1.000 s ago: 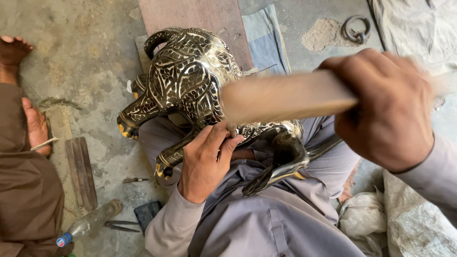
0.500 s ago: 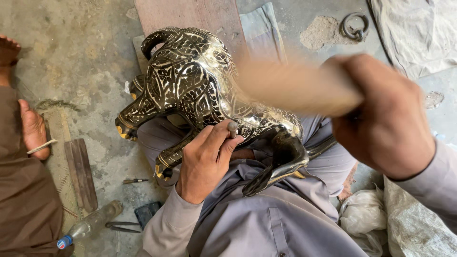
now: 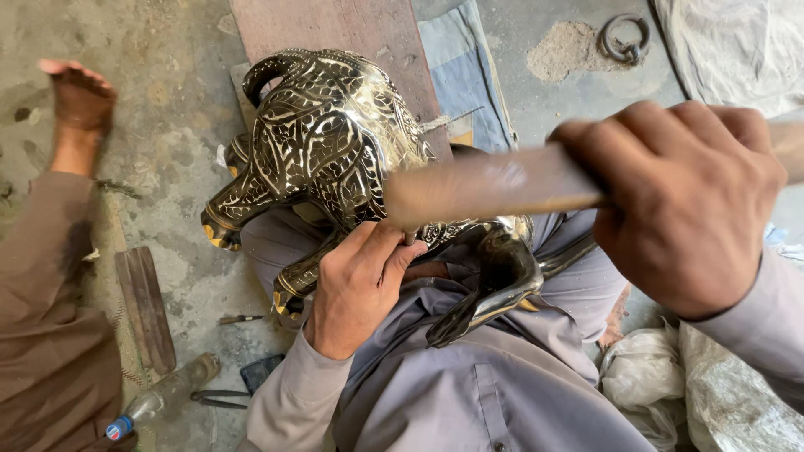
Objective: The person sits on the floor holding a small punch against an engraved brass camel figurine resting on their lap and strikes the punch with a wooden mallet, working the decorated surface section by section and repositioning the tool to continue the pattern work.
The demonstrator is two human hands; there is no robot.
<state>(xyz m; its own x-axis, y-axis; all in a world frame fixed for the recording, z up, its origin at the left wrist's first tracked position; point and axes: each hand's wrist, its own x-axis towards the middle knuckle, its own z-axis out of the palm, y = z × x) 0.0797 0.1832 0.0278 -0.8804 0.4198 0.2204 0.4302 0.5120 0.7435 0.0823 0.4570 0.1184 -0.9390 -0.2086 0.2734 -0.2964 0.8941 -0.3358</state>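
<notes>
An engraved black-and-silver metal animal figure [image 3: 327,151] rests across my lap. My left hand [image 3: 360,285] presses against its underside and pinches a small metal punch [image 3: 410,237] upright on the surface. Raised close to the camera, my right hand [image 3: 678,201] is closed around a wooden stick-like mallet [image 3: 494,188], whose blurred end lies just above the punch. The figure's dark curved horns [image 3: 494,285] lie over my grey clothing.
Another person in brown clothes sits at the left, with a bare foot [image 3: 79,100] on the concrete floor. A plastic bottle [image 3: 159,402], pliers [image 3: 218,398] and a wooden strip [image 3: 146,310] lie at lower left. A wooden board [image 3: 335,25], blue cloth [image 3: 461,75], metal ring [image 3: 624,38] and white sacks [image 3: 712,393] surround me.
The mallet swung up and is back down over the punch. My left hand stayed on the figure. The other person's foot shifted slightly.
</notes>
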